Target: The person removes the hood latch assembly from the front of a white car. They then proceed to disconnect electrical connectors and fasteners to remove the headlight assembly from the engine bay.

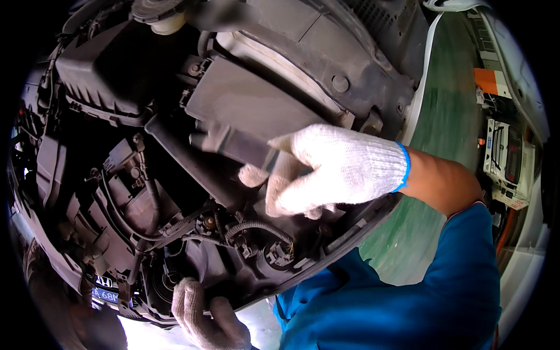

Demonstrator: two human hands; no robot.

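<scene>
Nearest us, at seven o'clock, the gloved left hand (204, 321) hangs with bent fingers at the front edge of a car's engine bay (213, 262), perhaps for balance; we cannot tell whether it grips anything. From four o'clock, a blue sleeve (469, 251) leads to the gloved right hand (338, 166), just right of center, which pinches a blurred dark piece (239, 146), thumb above, fingers below. That hold seems to leave the far end free, pointing toward nine o'clock, near a flat-topped box (251, 96); we cannot tell if they touch. A ribbed hose (256, 226) at seven likely shields wires. Farther off, we see a black housing (108, 70) at ten, green floor (440, 99) at two and a white truck (496, 154) at three.
</scene>
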